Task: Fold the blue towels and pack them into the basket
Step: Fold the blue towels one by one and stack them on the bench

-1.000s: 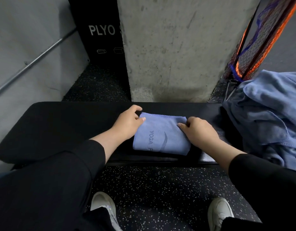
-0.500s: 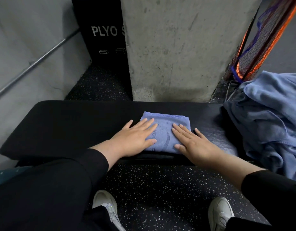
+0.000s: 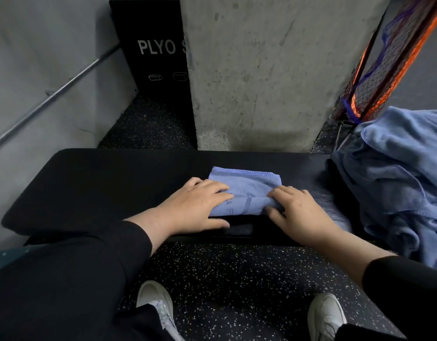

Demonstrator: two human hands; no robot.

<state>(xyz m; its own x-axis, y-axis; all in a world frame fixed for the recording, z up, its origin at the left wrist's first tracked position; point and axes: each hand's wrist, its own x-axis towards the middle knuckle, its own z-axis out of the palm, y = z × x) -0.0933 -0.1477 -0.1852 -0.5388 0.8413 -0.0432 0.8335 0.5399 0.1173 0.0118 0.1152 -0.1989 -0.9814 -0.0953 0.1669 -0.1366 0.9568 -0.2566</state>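
Here, small folded blue towel [image 3: 247,188] on black bench [image 3: 102,188], stitched far edge, left hand [image 3: 195,207] and right hand [image 3: 298,212] both pinching its near fold

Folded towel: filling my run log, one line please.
folded towel on bench | left hand, right hand gripping near edge | pile unfolded
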